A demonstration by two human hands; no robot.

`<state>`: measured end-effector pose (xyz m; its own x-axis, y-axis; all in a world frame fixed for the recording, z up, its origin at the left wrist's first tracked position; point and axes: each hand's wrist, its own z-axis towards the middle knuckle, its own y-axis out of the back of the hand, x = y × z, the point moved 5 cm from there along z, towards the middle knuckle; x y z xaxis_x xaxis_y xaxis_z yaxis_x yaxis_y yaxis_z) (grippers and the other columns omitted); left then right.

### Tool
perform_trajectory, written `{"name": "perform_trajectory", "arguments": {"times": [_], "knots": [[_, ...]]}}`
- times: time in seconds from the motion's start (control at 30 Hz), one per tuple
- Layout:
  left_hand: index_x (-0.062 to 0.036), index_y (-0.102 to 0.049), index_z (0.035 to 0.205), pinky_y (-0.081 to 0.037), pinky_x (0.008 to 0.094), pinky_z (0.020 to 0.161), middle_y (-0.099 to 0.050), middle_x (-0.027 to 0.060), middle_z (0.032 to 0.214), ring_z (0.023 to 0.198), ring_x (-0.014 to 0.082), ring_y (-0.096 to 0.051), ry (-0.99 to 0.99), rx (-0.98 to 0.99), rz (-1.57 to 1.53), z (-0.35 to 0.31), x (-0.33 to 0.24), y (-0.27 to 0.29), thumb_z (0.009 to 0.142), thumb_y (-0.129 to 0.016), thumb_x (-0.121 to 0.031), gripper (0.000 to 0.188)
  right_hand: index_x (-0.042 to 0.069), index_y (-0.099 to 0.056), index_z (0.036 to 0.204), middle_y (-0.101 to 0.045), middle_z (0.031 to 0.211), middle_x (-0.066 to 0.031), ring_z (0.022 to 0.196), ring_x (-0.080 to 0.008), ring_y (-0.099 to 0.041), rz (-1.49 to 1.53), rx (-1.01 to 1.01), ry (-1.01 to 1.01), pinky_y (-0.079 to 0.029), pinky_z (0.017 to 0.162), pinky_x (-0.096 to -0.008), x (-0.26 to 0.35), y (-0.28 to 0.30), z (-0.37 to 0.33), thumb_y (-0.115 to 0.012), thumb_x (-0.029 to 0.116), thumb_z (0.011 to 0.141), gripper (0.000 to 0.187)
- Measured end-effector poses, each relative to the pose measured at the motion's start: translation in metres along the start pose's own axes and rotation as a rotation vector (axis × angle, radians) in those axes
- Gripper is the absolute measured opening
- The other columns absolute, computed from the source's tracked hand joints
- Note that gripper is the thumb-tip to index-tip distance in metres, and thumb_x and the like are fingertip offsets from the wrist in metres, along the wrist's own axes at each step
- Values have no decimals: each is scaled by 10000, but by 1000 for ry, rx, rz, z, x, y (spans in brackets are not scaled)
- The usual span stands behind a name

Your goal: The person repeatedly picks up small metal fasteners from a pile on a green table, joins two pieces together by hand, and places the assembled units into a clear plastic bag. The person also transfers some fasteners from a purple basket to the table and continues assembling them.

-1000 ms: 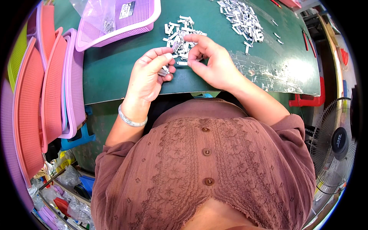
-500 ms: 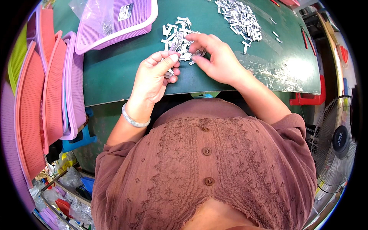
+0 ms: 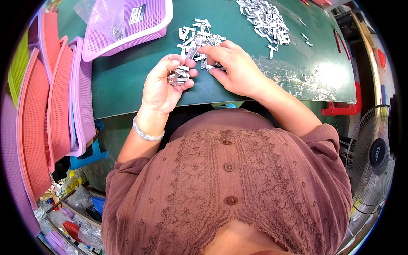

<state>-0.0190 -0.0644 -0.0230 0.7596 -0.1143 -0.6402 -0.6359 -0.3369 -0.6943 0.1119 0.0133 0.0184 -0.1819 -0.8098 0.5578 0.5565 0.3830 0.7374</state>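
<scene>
My left hand (image 3: 163, 80) is turned palm up, fingers curled around several small silver metal clips (image 3: 179, 75) bunched in it. A pale bangle circles that wrist. To its right, my right hand (image 3: 236, 68) reaches over the near edge of a pile of the same silver clips (image 3: 199, 36) on the green table (image 3: 131, 85). Its index finger and thumb are apart, with a few clips lying between and beneath them. The other right fingers are mostly hidden behind the hand.
A purple basket (image 3: 163, 32) with a clear plastic bag (image 3: 104, 19) stands at the far left. Another clip pile (image 3: 267, 23) lies farther right, near red-handled pliers (image 3: 338, 43). Stacked baskets (image 3: 34, 123) line the left; a fan (image 3: 376, 155) stands at right.
My left hand has turned and loosened, showing the clips in its palm, and moved slightly left. My right hand has shifted a little left and nearer over the pile's edge.
</scene>
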Motion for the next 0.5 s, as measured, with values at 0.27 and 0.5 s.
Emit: {"name": "perform_trajectory", "arguments": {"times": [0.27,0.5], "knots": [[-32,-550,910,-455,216,486,-584,53,743,630,130,-578,31,-36,208,0,4,-4,811,-600,-138,154,79,-486,1120,-530,716,-48,713,-246,-521,149,-152,20,-434,636,-352,2,5,-1,-569,-40,679,464],[-38,-580,895,-435,196,475,-588,32,739,600,101,-563,17,-29,285,2,10,-12,814,-608,-130,126,78,-465,1162,-544,757,-73,744,-249,-543,285,-168,33,-446,665,-346,8,6,-1,-579,-49,672,519]]}}
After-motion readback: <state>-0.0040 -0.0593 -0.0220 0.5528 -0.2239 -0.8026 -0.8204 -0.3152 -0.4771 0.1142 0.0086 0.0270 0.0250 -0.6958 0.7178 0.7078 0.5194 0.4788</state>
